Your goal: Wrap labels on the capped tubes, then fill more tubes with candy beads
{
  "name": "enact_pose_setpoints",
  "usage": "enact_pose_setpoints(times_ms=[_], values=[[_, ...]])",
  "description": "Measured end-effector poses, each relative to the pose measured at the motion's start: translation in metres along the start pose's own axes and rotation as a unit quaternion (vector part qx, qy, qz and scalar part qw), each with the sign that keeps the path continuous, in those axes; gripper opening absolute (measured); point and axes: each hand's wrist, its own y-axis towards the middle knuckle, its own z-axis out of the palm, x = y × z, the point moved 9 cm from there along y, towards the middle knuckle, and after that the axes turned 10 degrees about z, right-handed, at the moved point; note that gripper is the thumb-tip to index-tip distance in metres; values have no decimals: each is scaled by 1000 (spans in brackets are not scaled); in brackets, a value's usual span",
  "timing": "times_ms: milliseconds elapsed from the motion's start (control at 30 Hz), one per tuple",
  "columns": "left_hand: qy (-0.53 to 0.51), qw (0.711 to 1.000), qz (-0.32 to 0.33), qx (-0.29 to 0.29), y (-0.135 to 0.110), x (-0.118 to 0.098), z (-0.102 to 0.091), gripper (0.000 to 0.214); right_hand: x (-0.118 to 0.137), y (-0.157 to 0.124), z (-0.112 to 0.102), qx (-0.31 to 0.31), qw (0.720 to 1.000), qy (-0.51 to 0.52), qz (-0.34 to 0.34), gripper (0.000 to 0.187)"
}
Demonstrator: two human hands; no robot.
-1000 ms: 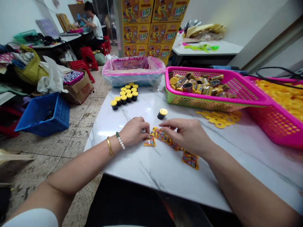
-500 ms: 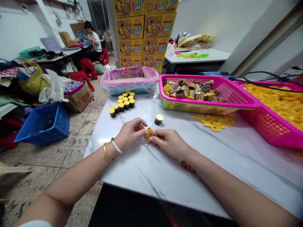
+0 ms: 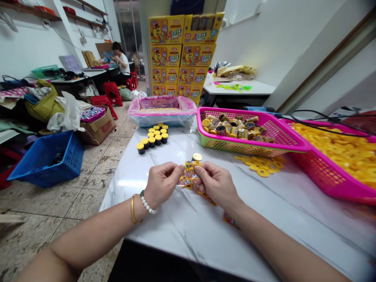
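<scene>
Two hands, one foil sachet pinched up between them.

The left hand (image 3: pixel 162 185) and right hand (image 3: pixel 216 185) meet above the marble worktop (image 3: pixel 264 223), their fingers (image 3: pixel 179 169) closed narrowly on either edge of a printed foil sachet (image 3: pixel 190 170). A strip of sachets (image 3: pixel 199 192) trails below it, and one more sachet (image 3: pixel 230 220) lies partly hidden by the right wrist. Just behind the held sachet stands one black tube with a yellow cap (image 3: pixel 197 157); about a dozen more capped tubes (image 3: pixel 152 137) are grouped further back. To the right are two pink baskets, one of labelled canisters (image 3: pixel 235 149), one of yellow rings (image 3: pixel 326 176), with loose yellow rings (image 3: pixel 262 169) beside them.
</scene>
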Motion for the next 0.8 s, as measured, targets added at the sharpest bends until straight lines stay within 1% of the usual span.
enact_pose_setpoints(times_ms=[133,233,333,567,700,800], values=[[-53,998,-32,-4,-4,6,6,42,2,-1,0,-18,1000,-12,-18,52],[-76,997,-20,-20,-3,5,5,48,3,-2,2,-20,999,-23,-29,53],[-91,995,2,-32,-3,1,3,49,3,-2,2,-23,998,-34,-40,54],[-59,997,41,-41,-2,-9,-2,45,6,-3,2,-26,992,-91,-85,56],[-67,996,17,-52,0,-3,-4,45,8,-5,-4,-59,987,-95,-119,49],[-78,995,12,-53,1,-3,-4,46,11,-8,-6,-71,982,-100,-142,48]])
